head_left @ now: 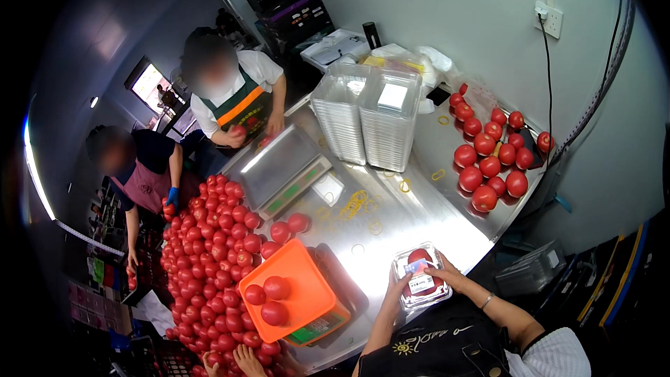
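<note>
At the steel table's near edge, both my hands hold a clear plastic box [422, 300] of red tomatoes with a printed label on its top. My left hand [399, 287] grips its left side. My right hand [449, 274], with a band at the wrist, holds the right side, fingers closed about the edge and lid. Left of the box stands an orange plastic bin [310, 283] with three tomatoes [277, 287] showing in it.
Loose tomatoes [209, 251] heap at the left, where another person's hands [246, 361] touch them. A scale [289, 174], stacked clear boxes [387, 122] and yellow rubber bands [356, 204] lie beyond. More tomatoes [488, 166] sit far right. Two co-workers handle tomatoes across the table.
</note>
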Motion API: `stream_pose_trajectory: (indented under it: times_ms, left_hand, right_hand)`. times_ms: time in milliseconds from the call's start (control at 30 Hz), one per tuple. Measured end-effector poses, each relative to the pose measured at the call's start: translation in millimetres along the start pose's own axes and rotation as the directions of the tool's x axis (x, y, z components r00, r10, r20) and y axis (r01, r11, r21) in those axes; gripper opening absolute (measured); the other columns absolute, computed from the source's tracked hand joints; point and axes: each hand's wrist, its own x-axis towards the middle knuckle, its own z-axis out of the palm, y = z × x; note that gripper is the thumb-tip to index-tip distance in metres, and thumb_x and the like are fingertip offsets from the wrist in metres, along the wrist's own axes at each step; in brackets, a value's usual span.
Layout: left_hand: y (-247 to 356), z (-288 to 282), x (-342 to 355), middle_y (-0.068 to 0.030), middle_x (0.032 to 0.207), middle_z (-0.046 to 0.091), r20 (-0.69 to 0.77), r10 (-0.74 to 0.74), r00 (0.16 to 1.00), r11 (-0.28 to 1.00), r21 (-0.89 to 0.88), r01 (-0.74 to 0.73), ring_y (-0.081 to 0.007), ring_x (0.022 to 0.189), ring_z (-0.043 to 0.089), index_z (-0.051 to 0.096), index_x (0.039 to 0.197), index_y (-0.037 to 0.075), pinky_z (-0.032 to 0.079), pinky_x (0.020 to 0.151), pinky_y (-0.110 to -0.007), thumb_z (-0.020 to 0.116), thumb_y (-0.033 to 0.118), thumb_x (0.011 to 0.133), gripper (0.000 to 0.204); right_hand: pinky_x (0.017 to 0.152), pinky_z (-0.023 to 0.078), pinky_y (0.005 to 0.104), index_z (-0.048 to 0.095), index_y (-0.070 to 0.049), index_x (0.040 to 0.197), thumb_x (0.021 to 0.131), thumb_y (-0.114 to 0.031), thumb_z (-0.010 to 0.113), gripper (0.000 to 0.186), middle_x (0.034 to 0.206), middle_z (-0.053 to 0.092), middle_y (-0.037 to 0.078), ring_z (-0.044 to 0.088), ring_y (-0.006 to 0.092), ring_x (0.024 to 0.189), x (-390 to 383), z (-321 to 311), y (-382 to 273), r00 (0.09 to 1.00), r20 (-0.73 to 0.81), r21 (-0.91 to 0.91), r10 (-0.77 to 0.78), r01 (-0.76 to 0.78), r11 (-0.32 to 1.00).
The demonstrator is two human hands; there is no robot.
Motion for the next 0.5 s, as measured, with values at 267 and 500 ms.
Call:
stream_pose_trajectory:
  times_ms: [267, 500]
  left_hand:
    - [1.7, 0.8, 1.6, -0.0145, 0.129, 0.045, 0.015, 0.003, 1.0, 1.0, 0.002, -0.003, -0.0248, 0.115, 0.051, 0.021, 0.144, 0.01, 0.049, 0.092, -0.035, 0.065, 0.016, 0.086, 0.073]
    - [-5.5, -8.8, 6.2, -0.0145, 0.13, 0.045, 0.009, -0.009, 1.0, 1.0, 0.009, 0.009, -0.0249, 0.117, 0.05, 0.021, 0.144, 0.011, 0.047, 0.094, -0.035, 0.064, 0.019, 0.087, 0.073]
  right_hand:
    - [0.1, 0.041, 0.035, 0.016, -0.002, 0.145, 0.082, -0.02, 0.07, 0.085, 0.134, 0.041, 0.016, 0.044, 0.0251, 0.122, 1.3, -2.3, 2.6, 1.0, 0.012, 0.016, -0.026, 0.026, 1.0]
    - [0.099, 0.042, 0.0345, 0.015, -0.001, 0.145, 0.083, -0.022, 0.071, 0.086, 0.133, 0.042, 0.018, 0.045, 0.0255, 0.121, 1.1, -1.2, 1.8, 1.0, 0.015, 0.022, -0.028, 0.027, 0.999]
